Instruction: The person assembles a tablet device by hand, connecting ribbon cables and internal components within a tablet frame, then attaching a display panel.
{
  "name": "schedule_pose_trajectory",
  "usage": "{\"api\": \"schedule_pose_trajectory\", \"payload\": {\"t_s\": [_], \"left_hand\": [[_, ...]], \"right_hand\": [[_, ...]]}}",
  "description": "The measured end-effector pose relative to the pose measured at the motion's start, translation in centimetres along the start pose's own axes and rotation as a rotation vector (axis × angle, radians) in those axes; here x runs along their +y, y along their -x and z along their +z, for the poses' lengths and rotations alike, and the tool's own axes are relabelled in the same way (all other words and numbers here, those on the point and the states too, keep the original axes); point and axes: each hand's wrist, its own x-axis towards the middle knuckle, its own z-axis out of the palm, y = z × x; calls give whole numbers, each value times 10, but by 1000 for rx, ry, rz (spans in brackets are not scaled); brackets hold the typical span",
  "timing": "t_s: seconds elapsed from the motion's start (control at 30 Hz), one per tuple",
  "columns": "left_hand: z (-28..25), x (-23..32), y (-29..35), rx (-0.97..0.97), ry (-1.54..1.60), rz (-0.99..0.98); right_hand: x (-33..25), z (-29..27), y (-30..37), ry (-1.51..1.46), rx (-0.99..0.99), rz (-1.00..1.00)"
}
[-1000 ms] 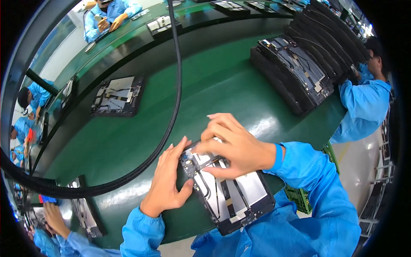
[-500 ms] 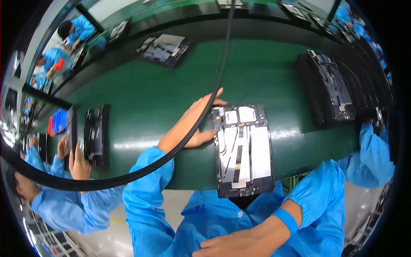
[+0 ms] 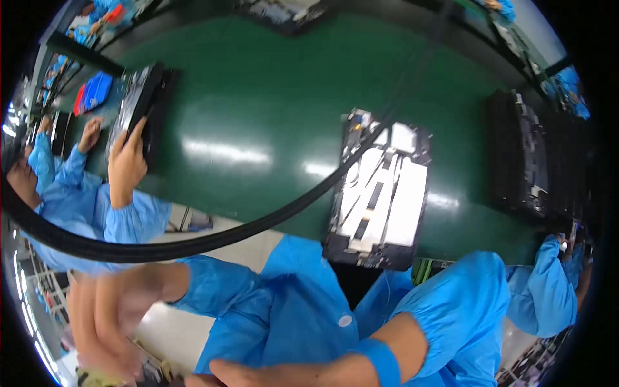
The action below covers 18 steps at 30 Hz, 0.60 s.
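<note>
An opened tablet [image 3: 401, 193] lies on the green table, its inner metal plates, flat cables and black frame facing up. Its near end reaches the table's front edge. My left hand [image 3: 109, 316] is away from it, off the table at the lower left, blurred by motion; whether its fingers hold anything cannot be made out. My right hand [image 3: 258, 376] is low in front of my body, with a blue band on the wrist. The picture's lower edge cuts off its fingers. Neither hand touches the tablet.
A thick black cable [image 3: 258, 233] curves across the view, passing in front of the tablet. At the left, a co-worker's hand [image 3: 129, 161] rests on a dark device [image 3: 155, 103]. Stacked devices [image 3: 529, 155] stand at the right; another opened device [image 3: 284, 11] lies at the far edge.
My left hand has left the tablet's left side and swung down to the lower left. My right hand has shifted left and down. The view has tilted.
</note>
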Motion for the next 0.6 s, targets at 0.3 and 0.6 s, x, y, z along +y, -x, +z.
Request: {"api": "schedule_pose_trajectory", "payload": {"t_s": [0.3,0.6], "left_hand": [[64,33,-74,-528,2,-641],[61,7,-85,-726,-233,-1047]], "right_hand": [[10,24,19,31,-127,16],[29,-5,14,-267,-91,202]]}}
